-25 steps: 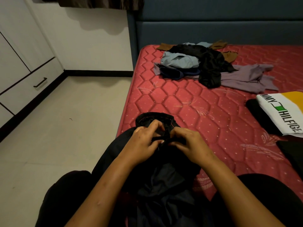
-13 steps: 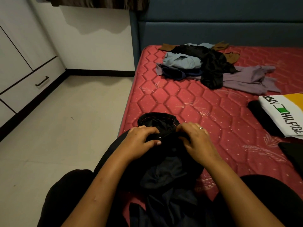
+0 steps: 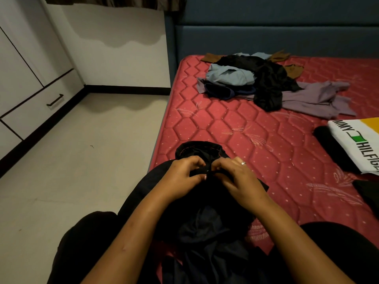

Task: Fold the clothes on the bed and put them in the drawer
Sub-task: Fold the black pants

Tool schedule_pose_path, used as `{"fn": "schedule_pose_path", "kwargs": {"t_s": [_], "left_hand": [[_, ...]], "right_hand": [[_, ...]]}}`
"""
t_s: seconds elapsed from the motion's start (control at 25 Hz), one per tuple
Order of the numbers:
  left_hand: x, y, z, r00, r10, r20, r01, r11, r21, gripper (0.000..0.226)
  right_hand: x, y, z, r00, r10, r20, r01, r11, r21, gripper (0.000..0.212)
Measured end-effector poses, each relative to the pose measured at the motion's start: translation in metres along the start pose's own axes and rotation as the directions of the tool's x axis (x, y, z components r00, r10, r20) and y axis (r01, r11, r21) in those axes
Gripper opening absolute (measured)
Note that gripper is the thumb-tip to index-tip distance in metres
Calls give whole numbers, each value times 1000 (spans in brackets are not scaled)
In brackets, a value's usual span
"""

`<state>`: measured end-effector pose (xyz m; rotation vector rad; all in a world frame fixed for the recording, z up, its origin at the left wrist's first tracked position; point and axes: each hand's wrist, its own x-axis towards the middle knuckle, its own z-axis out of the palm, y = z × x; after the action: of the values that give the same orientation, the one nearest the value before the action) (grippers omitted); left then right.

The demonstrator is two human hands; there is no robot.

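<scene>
A black garment with red stitching [image 3: 196, 149] lies bunched at the near left edge of the red mattress [image 3: 235, 124] and across my lap. My left hand [image 3: 182, 174] and my right hand [image 3: 238, 177] meet over its top part, each pinching a fold of the dark cloth between thumb and fingers. A ring shows on my right hand. Farther up the bed sits a loose pile of clothes [image 3: 256, 78] in blue, black, brown and mauve. A closed white drawer with a dark handle [image 3: 55, 100] is in the wardrobe at the left.
A folded white and yellow printed shirt [image 3: 359, 144] lies on a black folded piece [image 3: 332, 148] at the right edge of the bed. Another dark item [image 3: 369, 193] lies below it. Pale floor [image 3: 82, 160] runs between bed and wardrobe. A blue headboard [image 3: 266, 37] backs the bed.
My hands have shifted a little on the black garment, closing together over the same fold. The view has tilted slightly; the other clothes have not moved.
</scene>
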<state>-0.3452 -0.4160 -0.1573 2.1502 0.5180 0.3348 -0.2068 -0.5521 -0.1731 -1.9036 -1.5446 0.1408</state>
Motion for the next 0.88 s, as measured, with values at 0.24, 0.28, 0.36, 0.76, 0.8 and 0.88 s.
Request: {"fn": "schedule_pose_path", "kwargs": {"t_s": [0.24,0.28,0.36,0.76,0.8,0.88], "left_hand": [[-3,1,1,996,44,81,-41,999,-32,21],[-3,2,1,995,62,78,-59,998,-37,20],[-4,5,1,994,86,71,-85,996,-8,21],[0,7,9,987,160,-28,-160,987,-3,25],[0,6,9,987,157,-27,-157,987,-13,25],[1,5,10,989,147,-32,-149,988,-42,23]], "right_hand": [[2,8,3,1000,-15,-13,14,999,-29,21],[2,6,4,999,-12,-30,12,1000,-18,21],[3,2,3,998,-10,-64,12,1000,21,20],[3,-8,0,999,47,4,-46,952,303,19],[4,-8,0,998,56,11,-56,953,298,18],[4,-7,0,998,63,13,-64,955,290,16]]}}
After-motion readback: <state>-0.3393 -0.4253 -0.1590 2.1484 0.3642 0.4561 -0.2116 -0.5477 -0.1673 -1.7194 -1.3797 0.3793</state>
